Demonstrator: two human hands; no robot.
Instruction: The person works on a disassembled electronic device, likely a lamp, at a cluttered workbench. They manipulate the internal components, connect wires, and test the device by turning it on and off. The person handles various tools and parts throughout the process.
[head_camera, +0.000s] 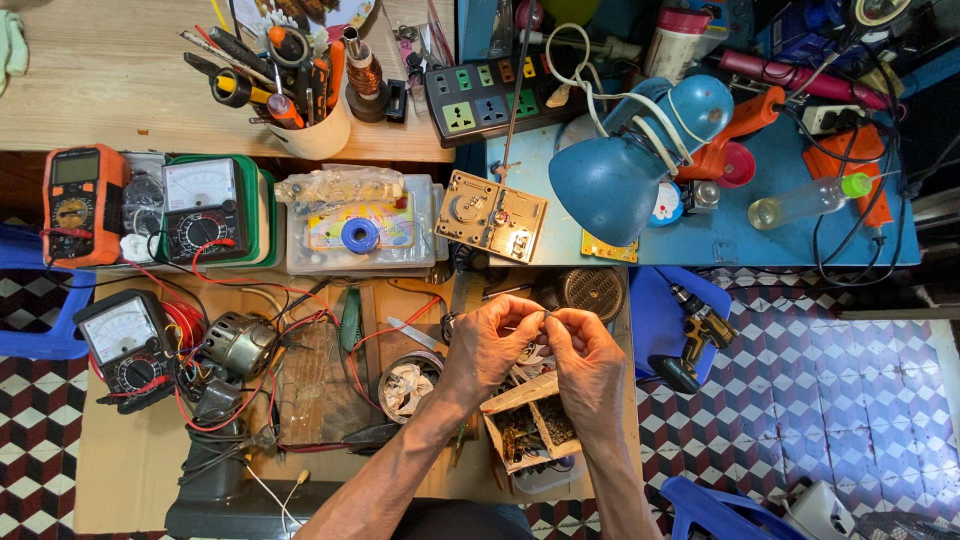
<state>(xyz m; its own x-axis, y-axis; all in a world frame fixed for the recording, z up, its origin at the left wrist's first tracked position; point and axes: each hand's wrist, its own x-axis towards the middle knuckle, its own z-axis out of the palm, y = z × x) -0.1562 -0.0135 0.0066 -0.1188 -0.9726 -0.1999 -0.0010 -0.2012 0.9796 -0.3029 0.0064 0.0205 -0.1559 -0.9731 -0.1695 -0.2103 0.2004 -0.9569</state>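
Small part (546, 316) between both hands' fingertips

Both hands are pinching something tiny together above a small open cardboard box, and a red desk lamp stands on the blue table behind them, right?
Nearly. The head view shows the desk lamp is blue, not red. The rest holds: left hand and right hand meet above the cardboard box.

blue desk lamp (625, 160), orange multimeter (80, 203), power strip (490, 98), cordless drill (695, 335)
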